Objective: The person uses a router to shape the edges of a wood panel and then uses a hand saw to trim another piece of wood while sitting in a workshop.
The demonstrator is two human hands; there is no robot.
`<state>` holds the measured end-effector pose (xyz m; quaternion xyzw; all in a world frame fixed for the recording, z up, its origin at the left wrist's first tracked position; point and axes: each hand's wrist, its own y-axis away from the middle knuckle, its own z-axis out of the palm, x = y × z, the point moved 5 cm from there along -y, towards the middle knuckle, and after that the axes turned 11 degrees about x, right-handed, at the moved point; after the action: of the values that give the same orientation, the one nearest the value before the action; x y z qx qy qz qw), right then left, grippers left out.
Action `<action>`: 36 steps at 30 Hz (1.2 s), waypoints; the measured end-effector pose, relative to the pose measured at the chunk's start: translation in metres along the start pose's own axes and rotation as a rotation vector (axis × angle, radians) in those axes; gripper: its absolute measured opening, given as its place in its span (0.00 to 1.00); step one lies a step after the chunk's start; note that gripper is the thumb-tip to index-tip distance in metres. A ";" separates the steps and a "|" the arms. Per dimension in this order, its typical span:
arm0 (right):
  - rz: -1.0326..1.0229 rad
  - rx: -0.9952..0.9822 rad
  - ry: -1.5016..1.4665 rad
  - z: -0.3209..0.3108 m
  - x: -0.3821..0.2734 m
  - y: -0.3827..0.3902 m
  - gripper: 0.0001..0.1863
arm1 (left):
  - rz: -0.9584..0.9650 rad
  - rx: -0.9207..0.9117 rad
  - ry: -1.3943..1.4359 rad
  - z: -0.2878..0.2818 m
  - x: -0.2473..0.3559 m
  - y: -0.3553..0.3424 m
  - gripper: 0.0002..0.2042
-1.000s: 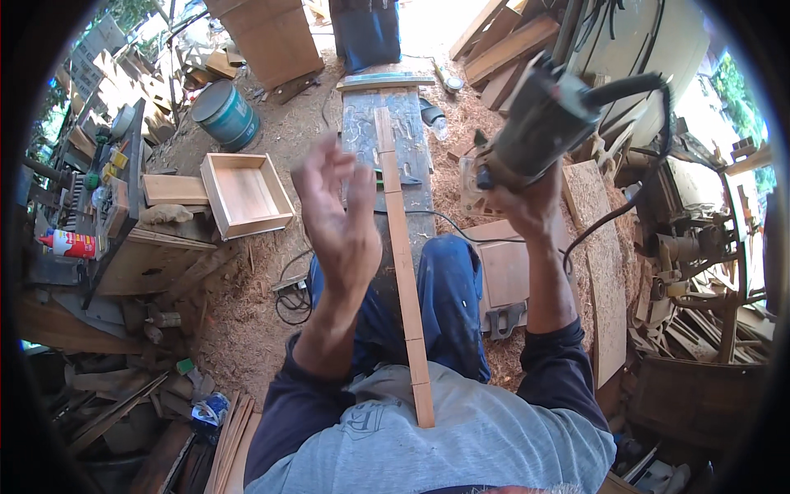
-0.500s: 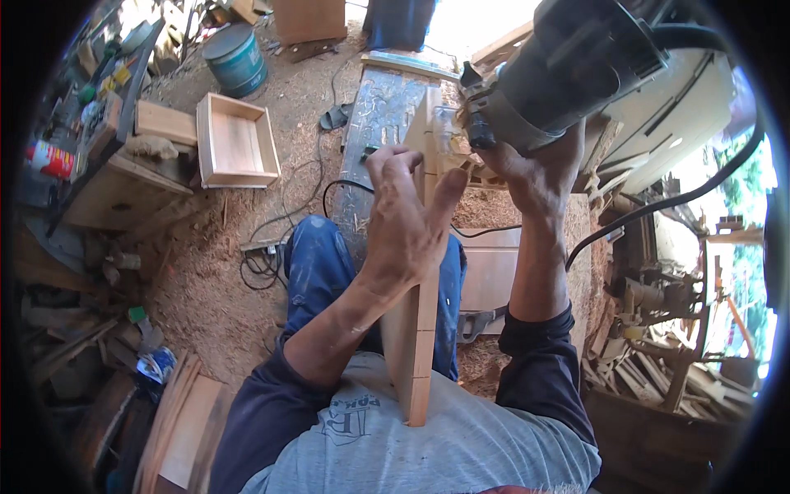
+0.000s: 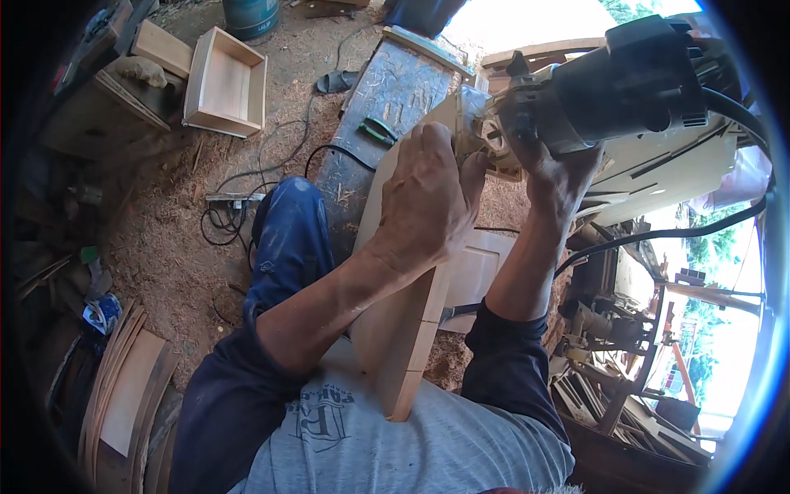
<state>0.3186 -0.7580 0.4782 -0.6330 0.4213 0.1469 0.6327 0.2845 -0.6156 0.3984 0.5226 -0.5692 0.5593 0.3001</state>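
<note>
A wooden board (image 3: 410,354) stands on edge from my shirt toward the bench, pencil marks across its narrow upper edge. My right hand (image 3: 559,173) grips the dark body of a corded router (image 3: 617,82), tilted sideways, whose base plate (image 3: 477,115) is at the board's far part. My left hand (image 3: 428,193) is closed on the board just beside that base, fingers bent and thumb near the tool. It hides much of where tool and wood meet.
A scuffed bench (image 3: 395,74) lies beyond, with a green-handled tool (image 3: 377,130) on it. An open drawer box (image 3: 226,82), a metal drum (image 3: 251,15), tangled cords (image 3: 222,218) and wood shavings lie at left. Stacked offcuts (image 3: 601,403) and machinery (image 3: 617,329) stand at right.
My left hand has moved from the air onto the board. The router has tipped over and come to the board's far part. The view has shifted.
</note>
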 end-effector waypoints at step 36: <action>-0.152 0.091 -0.109 0.000 0.028 0.001 0.39 | 0.102 0.031 -0.008 0.000 0.000 0.001 0.15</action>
<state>0.3346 -0.7671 0.4575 -0.6249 0.3431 0.1133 0.6921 0.2836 -0.6158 0.3983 0.4997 -0.5877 0.5805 0.2606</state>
